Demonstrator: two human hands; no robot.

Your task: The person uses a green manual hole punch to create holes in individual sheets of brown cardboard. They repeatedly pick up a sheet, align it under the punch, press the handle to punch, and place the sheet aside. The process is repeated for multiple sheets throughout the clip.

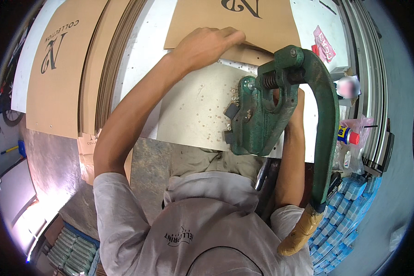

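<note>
My left hand (209,46) reaches over a pale board and is closed at the near edge of a flat brown paper bag (202,23) with a dark printed letter. That edge is lifted a little beside the fingertips. A green eyelet press (257,119) with a long curved lever (326,115) stands in front of my right arm. My right hand (300,99) is mostly hidden behind the press, so its fingers do not show. Small metal rings (235,99) lie at the press's left side, near two dark blocks (232,110). The lever's end is wrapped in tan tape (299,232).
Stacked brown paper bags (64,87) lie on the left. Small round bits dot the pale board (188,110). To the right are a pink plastic packet (324,43), a blue and yellow can with a red cap (347,135), and metal rails (375,92). Blue wrapped packs (340,211) sit lower right.
</note>
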